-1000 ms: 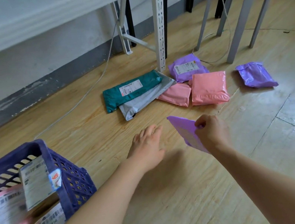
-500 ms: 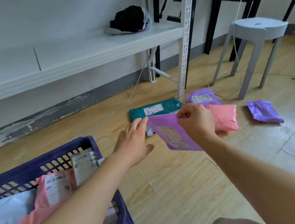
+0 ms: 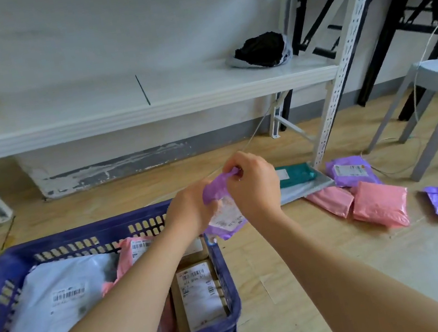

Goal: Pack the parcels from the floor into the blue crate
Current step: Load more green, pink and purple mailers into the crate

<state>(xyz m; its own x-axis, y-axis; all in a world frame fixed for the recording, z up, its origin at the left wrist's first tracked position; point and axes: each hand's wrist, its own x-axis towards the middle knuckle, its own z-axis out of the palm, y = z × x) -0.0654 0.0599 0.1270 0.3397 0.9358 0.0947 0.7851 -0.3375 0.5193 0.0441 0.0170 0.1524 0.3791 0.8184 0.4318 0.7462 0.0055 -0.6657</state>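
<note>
left hand [image 3: 190, 211] fingers closed on purple parcel [image 3: 220, 209] | right hand [image 3: 254, 186] pinching its top edge (label faces camera) | both raised over crate [image 3: 218, 255] far corner

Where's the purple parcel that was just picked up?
Centre of the head view: the purple parcel is held in both hands, left hand and right hand, above the blue crate's far right corner.

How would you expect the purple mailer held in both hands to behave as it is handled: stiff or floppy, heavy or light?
Probably floppy: the purple mailer curls and bunches where the right hand pinches its top. Likely light, since it hangs from pinches by that hand and the left hand. Its glossy plastic film may be somewhat slippery.
</note>
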